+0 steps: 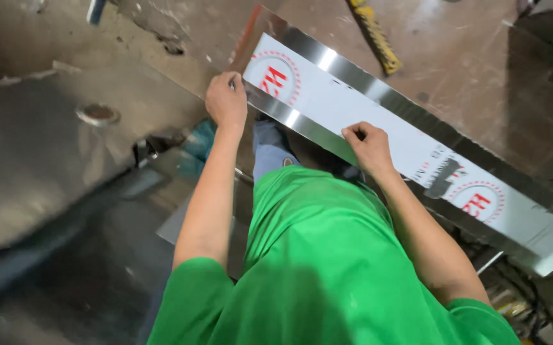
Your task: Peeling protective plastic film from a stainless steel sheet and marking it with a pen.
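Gripping steel strip (pixel 379 112), both hands (pixel 226 100) closed

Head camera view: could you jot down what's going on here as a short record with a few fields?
Left hand: left hand closed on the near edge of the metal strip, close to its end
Right hand: right hand gripping the same edge further along
Strip: long, shiny, covered by white protective film with red round marks
Clothing: green shirt
Nearby: yellow tool beyond the strip; grey sheet metal to the left
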